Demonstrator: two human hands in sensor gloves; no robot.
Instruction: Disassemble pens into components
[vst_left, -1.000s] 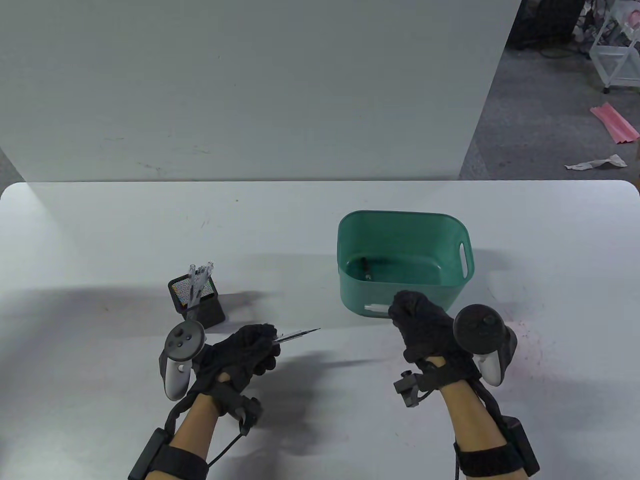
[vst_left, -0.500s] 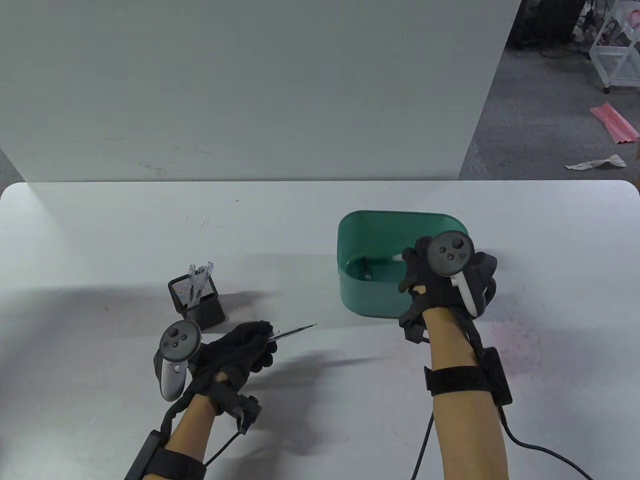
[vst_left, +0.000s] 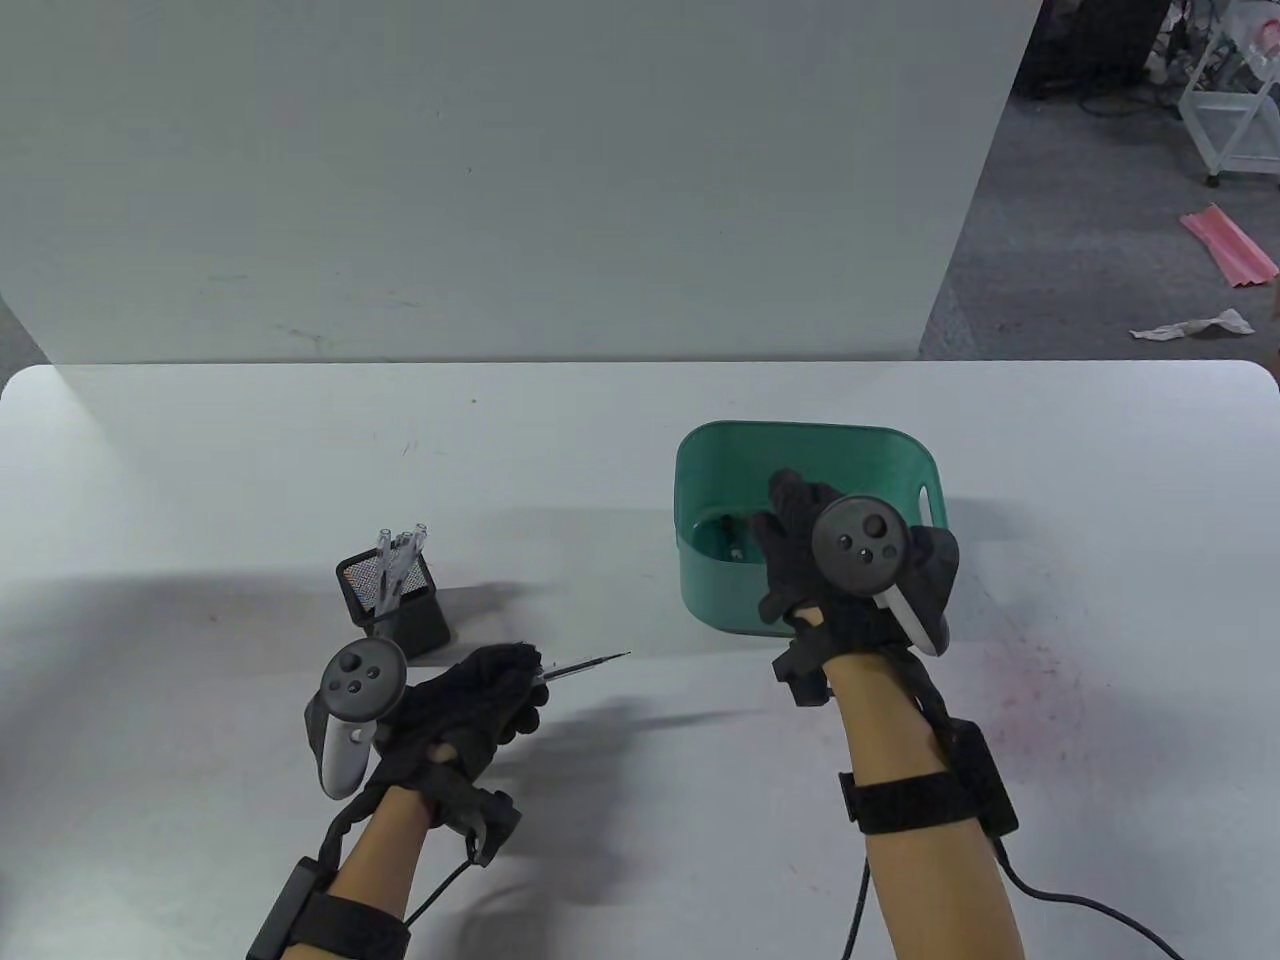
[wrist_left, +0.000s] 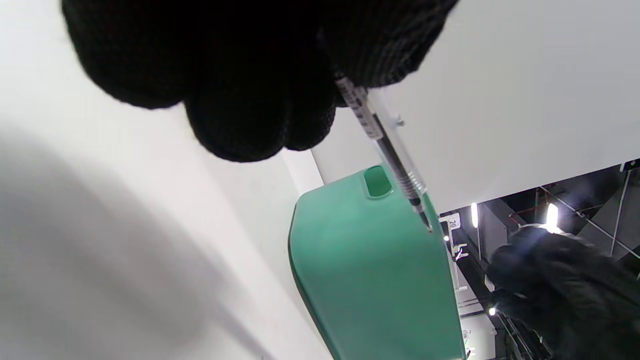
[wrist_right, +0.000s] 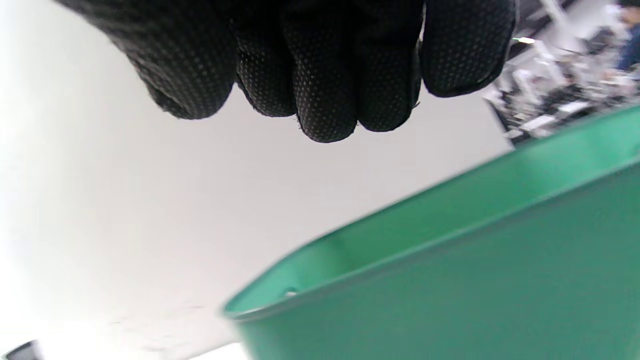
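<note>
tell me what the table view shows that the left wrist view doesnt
Only the table view shows the black mesh pen holder with clear pens standing in it, the inside of the green bin with a small part lying on its floor, and the trackers on both hands.

Only the left wrist view shows the pen close up: a clear barrel with a dark refill inside and print near the fingers.

Both show the left hand gripping that pen with its tip pointing toward the bin, and the right hand at the bin.
</note>
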